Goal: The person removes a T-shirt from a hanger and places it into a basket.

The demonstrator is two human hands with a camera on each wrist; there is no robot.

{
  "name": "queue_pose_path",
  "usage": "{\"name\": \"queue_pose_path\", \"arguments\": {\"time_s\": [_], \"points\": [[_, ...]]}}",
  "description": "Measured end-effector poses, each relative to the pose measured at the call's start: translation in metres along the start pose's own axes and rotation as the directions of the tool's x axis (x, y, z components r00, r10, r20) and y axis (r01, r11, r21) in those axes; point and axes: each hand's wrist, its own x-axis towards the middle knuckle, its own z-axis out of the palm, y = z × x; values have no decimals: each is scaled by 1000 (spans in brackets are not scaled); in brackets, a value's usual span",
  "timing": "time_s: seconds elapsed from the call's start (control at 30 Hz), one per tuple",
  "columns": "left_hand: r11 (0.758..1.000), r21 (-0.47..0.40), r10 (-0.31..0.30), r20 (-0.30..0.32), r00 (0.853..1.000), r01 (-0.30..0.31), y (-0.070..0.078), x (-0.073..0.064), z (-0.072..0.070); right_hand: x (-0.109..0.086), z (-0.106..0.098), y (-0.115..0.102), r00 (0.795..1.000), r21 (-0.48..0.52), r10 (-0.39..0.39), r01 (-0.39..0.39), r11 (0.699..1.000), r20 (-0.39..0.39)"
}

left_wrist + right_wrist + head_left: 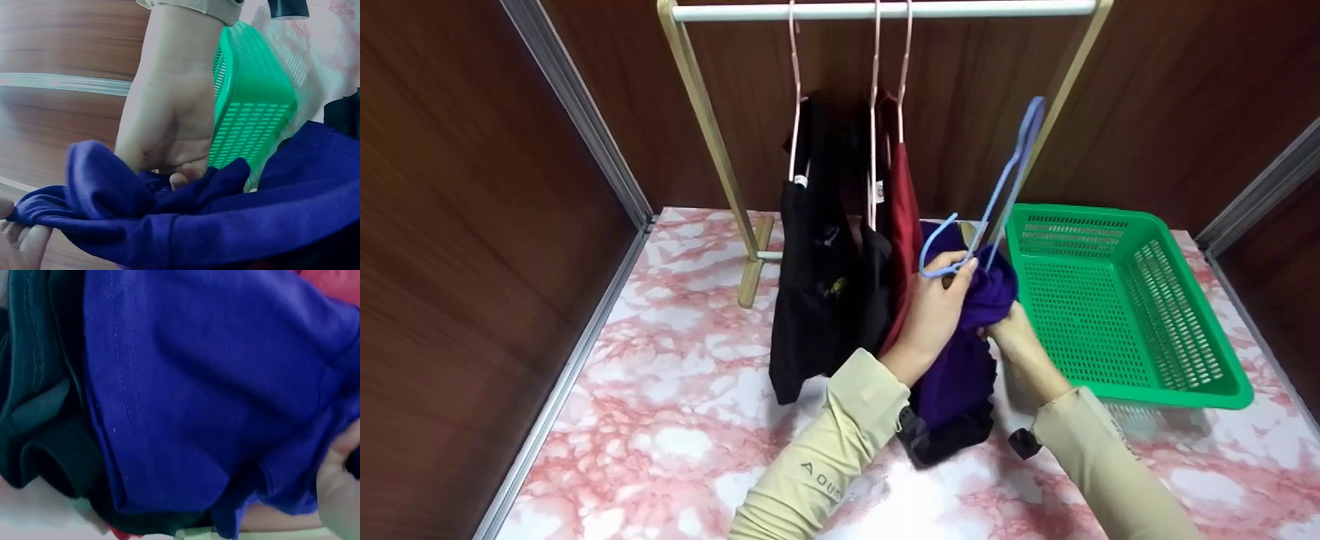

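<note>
Clothes rack [885, 10]: behind the green basket [1162, 395] and to its left, white rail running crosswise; high, I'd guess, so that cloth can drop freely.
Green basket: my landmark, on the marbled surface [675, 442], set just beside the right forearm, presumably for easy reach.
Hung clothes: black garments [799, 300] and a red garment [906, 195], left of the basket on pink hangers [795, 67]; they hang edge-on, which probably saves room on the rail.
Purple garment [956, 375]: just left of the basket, its long axis running from the bunched end in the hands back towards the person. Black cloth [956, 439] shows at the near end; whether it's the same piece, I can't tell.
Blue hanger [1012, 161]: one end points up above the basket's rear left corner, its long axis slanting down into the purple cloth; the hook curves off leftward, away from the basket.
Left hand [930, 307]: left of the basket, pinching hanger and cloth edge together, likely to steady both.
Right hand [1016, 337]: by the basket's left wall, gripping bunched cloth, apparently to control the fabric; most fingertips are hidden.
</note>
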Motion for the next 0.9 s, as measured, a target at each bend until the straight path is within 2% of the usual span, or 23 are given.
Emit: {"name": "queue_pose_path", "arguments": {"time_s": [0.1,0.2,0.3,0.43,0.53,0.7,0.9], "points": [[998,-56,-7,-4,1000,7,-1,1,0,2,4,-2,997,-33,-18,15,999,-71],[1000,-4,6,-16,1000,-6,-1,0,-1,3,6,-4,994,-59,-41,35,998,-103],[998,57,25,15,1000,-26,0,-1,-1,3,5,-6,992,-19,-36,34,999,-120],[998,21,62,59,996,-64,-2,-3,0,4,0,-7,993,13,-21,23,1000,-112],[994,-7,111,55,992,-110,-2,-3,0,4,-5,-8,995,-43,-35,31,999,-90],[979,73,190,19,982,-191,0,-1,0,3,-8,-10,996,-172,-70,58,983,-61],[987,49,158,-30,987,-156,6,2,3,2,-7,-9,987,-334,-158,136,933,-38]]}}
